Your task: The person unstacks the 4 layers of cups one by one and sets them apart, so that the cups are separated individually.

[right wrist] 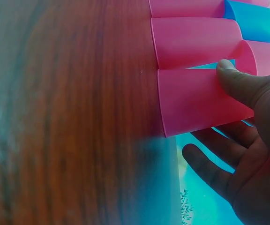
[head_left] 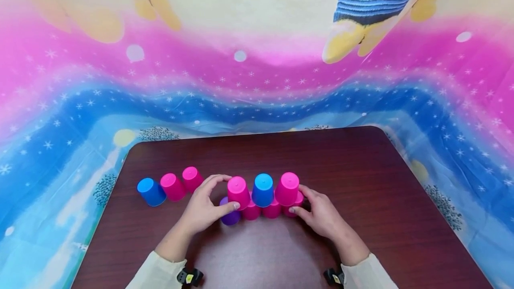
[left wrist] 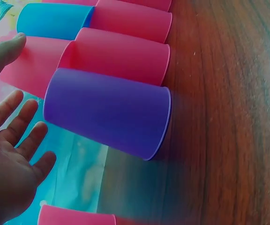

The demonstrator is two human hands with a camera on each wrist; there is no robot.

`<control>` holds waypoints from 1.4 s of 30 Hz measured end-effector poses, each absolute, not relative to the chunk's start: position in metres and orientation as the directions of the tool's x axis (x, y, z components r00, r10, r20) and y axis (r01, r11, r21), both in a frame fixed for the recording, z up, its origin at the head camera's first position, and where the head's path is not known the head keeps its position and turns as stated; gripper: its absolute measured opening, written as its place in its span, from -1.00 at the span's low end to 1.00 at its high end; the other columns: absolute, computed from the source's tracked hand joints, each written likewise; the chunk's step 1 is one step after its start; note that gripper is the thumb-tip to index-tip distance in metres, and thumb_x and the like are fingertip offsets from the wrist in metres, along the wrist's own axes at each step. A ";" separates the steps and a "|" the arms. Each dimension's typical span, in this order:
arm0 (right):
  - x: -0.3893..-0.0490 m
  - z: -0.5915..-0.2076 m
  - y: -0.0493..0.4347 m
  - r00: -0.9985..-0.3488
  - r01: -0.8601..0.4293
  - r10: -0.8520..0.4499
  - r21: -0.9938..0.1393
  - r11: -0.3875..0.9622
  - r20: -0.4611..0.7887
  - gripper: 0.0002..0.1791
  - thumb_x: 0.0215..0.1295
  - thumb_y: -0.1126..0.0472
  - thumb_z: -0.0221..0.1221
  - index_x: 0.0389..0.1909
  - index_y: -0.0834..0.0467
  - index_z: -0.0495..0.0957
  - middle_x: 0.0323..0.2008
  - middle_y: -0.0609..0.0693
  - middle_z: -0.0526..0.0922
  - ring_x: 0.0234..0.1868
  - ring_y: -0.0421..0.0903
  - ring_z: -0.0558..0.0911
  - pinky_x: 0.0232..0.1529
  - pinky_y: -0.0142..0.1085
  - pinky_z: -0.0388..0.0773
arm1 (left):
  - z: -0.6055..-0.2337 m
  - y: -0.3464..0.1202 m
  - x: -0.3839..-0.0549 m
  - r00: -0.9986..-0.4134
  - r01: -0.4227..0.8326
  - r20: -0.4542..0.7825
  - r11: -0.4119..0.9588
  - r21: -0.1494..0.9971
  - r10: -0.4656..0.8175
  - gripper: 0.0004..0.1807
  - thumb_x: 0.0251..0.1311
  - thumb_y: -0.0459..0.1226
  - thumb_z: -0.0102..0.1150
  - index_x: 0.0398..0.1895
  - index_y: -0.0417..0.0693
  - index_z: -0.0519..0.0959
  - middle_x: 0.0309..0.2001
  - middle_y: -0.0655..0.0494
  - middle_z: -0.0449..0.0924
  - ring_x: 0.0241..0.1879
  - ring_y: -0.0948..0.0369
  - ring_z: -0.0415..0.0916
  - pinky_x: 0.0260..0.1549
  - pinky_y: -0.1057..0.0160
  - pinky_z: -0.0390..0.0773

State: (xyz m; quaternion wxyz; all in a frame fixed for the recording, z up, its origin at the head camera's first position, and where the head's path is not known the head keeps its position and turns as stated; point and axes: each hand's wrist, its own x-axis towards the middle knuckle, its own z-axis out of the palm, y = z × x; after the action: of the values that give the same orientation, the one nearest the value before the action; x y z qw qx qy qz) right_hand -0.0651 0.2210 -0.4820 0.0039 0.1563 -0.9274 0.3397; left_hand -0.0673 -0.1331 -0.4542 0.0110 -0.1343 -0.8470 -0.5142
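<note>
Upside-down plastic cups stand in two tiers. The lower tier has a purple cup (left wrist: 107, 112) at its left end and three pink cups beside it. On top sit an upper left pink cup (head_left: 238, 191), a blue cup (head_left: 263, 190) and an upper right pink cup (head_left: 287, 188). My left hand (head_left: 205, 206) holds the upper left pink cup, thumb on the near side and a finger reaching behind. My right hand (head_left: 323, 213) grips the lower right pink cup (right wrist: 196, 101), thumb on its near side and fingers beyond it; the far fingertips are hidden.
Left of the tiers, a separate blue cup (head_left: 151, 191) and two pink cups, one nearer (head_left: 172, 187) and one farther (head_left: 192, 179), stand upside down on the dark wooden table (head_left: 361, 164). A printed cloth (head_left: 241, 75) hangs behind the table's far edge.
</note>
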 end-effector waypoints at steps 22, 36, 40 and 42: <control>-0.065 -0.483 0.221 -0.948 -0.307 -0.289 -0.626 0.717 0.133 -0.22 0.19 0.04 0.51 0.42 0.07 0.44 0.16 0.01 0.68 0.15 -0.02 0.69 0.21 -0.04 0.61 | -0.458 -0.121 -0.066 -0.973 0.206 0.137 0.435 0.877 0.185 -0.27 -0.05 0.01 0.65 0.25 0.38 0.53 0.13 0.38 0.57 0.20 0.18 0.54 0.11 -0.24 0.60; -0.064 -0.483 0.220 -0.946 -0.315 -0.290 -0.627 0.712 0.146 -0.23 0.19 0.05 0.52 0.40 0.06 0.45 0.13 0.01 0.70 0.12 -0.03 0.70 0.19 -0.05 0.62 | -0.457 -0.129 -0.065 -0.978 0.192 0.131 0.440 0.877 0.165 -0.28 -0.03 0.03 0.64 0.26 0.36 0.54 0.12 0.38 0.59 0.19 0.18 0.55 0.15 -0.27 0.56; -0.065 -0.483 0.221 -0.945 -0.318 -0.292 -0.625 0.714 0.147 -0.23 0.19 0.05 0.52 0.40 0.06 0.45 0.13 0.01 0.70 0.12 -0.03 0.70 0.19 -0.05 0.62 | -0.457 -0.131 -0.064 -0.980 0.180 0.121 0.449 0.875 0.156 -0.27 -0.02 0.04 0.63 0.27 0.35 0.53 0.12 0.37 0.59 0.21 0.17 0.54 0.15 -0.28 0.56; -0.065 -0.482 0.221 -0.946 -0.315 -0.291 -0.627 0.713 0.144 -0.23 0.19 0.05 0.52 0.40 0.06 0.45 0.13 0.01 0.70 0.12 -0.04 0.70 0.19 -0.05 0.62 | -0.456 -0.132 -0.064 -0.981 0.179 0.122 0.458 0.871 0.151 -0.26 -0.02 0.04 0.63 0.28 0.34 0.53 0.13 0.36 0.59 0.22 0.16 0.53 0.17 -0.29 0.54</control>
State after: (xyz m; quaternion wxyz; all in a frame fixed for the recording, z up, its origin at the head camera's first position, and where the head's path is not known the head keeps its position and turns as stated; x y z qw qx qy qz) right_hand -0.0650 0.2209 -0.4825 0.0176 0.1637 -0.9253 0.3417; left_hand -0.0638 -0.1324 -0.4563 0.0135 -0.0968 -0.8536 -0.5116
